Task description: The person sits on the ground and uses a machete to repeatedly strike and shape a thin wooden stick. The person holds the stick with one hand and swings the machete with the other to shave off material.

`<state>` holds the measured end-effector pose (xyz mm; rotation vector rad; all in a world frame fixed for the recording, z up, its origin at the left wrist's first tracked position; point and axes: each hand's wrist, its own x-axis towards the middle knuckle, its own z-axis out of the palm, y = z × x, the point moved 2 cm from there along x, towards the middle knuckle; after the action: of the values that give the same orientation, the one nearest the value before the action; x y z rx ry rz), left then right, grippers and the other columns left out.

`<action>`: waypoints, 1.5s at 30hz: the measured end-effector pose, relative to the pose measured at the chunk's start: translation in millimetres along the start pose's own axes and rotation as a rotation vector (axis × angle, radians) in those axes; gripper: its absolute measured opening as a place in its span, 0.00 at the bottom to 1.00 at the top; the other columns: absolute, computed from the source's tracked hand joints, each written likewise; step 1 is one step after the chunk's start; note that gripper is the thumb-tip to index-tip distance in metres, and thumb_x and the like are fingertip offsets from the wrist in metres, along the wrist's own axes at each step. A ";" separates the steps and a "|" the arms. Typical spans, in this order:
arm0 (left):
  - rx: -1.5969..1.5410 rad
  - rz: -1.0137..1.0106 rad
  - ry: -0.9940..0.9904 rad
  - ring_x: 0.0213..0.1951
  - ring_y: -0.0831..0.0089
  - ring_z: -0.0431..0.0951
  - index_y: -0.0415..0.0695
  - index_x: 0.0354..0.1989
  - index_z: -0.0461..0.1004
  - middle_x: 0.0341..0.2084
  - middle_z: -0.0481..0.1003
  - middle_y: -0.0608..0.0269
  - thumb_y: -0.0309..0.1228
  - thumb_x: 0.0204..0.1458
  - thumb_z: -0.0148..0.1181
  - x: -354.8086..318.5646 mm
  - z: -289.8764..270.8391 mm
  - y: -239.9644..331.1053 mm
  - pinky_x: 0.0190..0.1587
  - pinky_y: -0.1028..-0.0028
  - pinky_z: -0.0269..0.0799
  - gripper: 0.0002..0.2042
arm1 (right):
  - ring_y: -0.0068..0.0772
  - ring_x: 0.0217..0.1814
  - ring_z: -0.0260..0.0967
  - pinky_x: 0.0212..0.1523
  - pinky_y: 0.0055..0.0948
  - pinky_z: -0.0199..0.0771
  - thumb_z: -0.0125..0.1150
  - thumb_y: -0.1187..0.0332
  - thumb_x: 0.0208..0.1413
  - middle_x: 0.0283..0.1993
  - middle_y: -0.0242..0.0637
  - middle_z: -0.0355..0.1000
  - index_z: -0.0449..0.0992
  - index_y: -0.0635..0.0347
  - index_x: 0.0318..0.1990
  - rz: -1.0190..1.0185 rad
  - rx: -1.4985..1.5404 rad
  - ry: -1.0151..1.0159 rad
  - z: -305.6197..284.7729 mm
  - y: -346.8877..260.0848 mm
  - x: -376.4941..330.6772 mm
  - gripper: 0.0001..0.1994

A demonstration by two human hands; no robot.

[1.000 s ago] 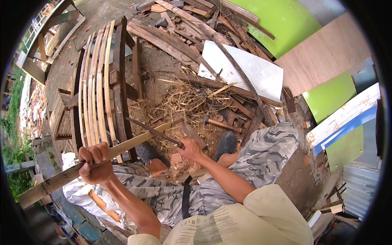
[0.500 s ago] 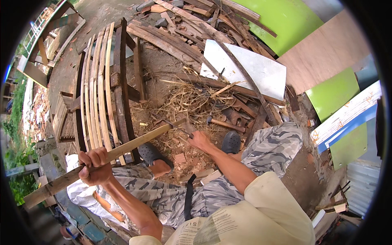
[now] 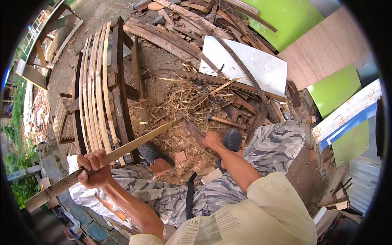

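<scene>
My left hand (image 3: 95,168) is wrapped around a long narrow wooden slat (image 3: 136,143), which runs slantwise from the lower left toward the chip-strewn ground in the middle. In my right hand (image 3: 213,141) is the handle of a machete (image 3: 193,131), fingers closed round it. Its wide dark blade points away and to the left, the tip close to the slat's far end; whether they touch I cannot tell. Shavings and chips (image 3: 190,149) lie below the blade, between my dark clogs (image 3: 155,156).
A slatted wooden frame (image 3: 96,94) stands at the left. A hammer (image 3: 227,121) lies beyond my right foot, near a heap of shavings (image 3: 192,98). Farther back are scrap lumber (image 3: 171,43) and a white board (image 3: 253,67). Green panels (image 3: 335,92) stand at the right.
My right hand has shifted right and slightly nearer with the machete, whose broad side now shows more. The slat and my left hand have barely moved.
</scene>
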<state>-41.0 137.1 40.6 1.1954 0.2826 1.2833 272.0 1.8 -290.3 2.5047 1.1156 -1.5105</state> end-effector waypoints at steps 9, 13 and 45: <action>0.355 0.110 0.042 0.23 0.74 0.57 0.43 0.28 0.69 0.16 0.59 0.67 0.47 0.48 0.51 4.0 17.7 -1.1 0.28 0.73 0.50 0.17 | 0.57 0.40 0.75 0.44 0.49 0.75 0.61 0.57 0.49 0.34 0.54 0.77 0.79 0.59 0.39 -0.494 0.157 0.054 -11.3 -68.0 -59.6 0.16; 0.427 0.122 0.004 0.22 0.74 0.59 0.39 0.36 0.73 0.17 0.60 0.65 0.48 0.50 0.47 4.0 11.6 1.1 0.27 0.74 0.52 0.22 | 0.55 0.45 0.75 0.45 0.47 0.74 0.60 0.58 0.50 0.41 0.56 0.76 0.79 0.63 0.42 -0.050 0.104 -0.014 14.7 7.7 -10.0 0.18; 0.236 0.252 0.516 0.11 0.80 0.48 0.48 0.16 0.60 0.11 0.52 0.72 0.68 0.53 0.39 -1.1 22.1 -6.3 0.15 0.77 0.45 0.33 | 0.57 0.26 0.74 0.32 0.47 0.73 0.60 0.60 0.50 0.22 0.55 0.73 0.75 0.67 0.30 -0.511 0.404 0.179 4.2 -69.6 -87.8 0.15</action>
<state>-21.3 125.8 44.5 1.1023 0.6908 1.8142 204.1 2.6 -201.1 2.8021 1.7447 -1.8057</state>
